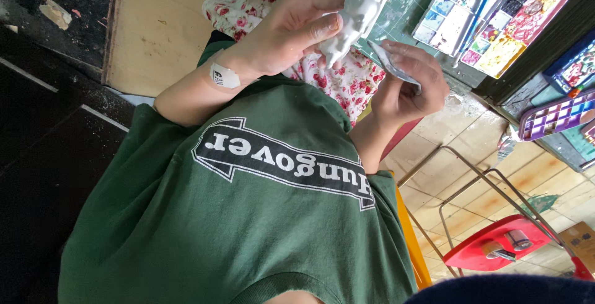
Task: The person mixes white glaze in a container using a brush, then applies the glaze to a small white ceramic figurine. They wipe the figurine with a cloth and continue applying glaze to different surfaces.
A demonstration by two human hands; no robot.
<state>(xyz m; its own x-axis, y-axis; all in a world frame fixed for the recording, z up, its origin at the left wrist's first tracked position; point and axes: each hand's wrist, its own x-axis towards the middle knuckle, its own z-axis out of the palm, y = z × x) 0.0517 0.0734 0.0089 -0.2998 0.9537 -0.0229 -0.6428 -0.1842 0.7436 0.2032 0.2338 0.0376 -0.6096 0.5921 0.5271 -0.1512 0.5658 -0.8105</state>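
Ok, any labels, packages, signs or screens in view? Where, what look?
Sticker: small white patch, dark marks, on the wrist of the left hand gripping the white figurine.
Shirt print: white arrow-shaped banner on green chest.
Cardboard box: brown, bottom right floor.
No screens.

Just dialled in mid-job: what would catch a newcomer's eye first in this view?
Top centre, the left hand holds a small white unpainted figurine, and the right hand beside it has a grip on a small grey sheet by the figurine's base. A person's green printed T-shirt fills the lower frame. At the upper right lie paint-stained watercolour palettes.
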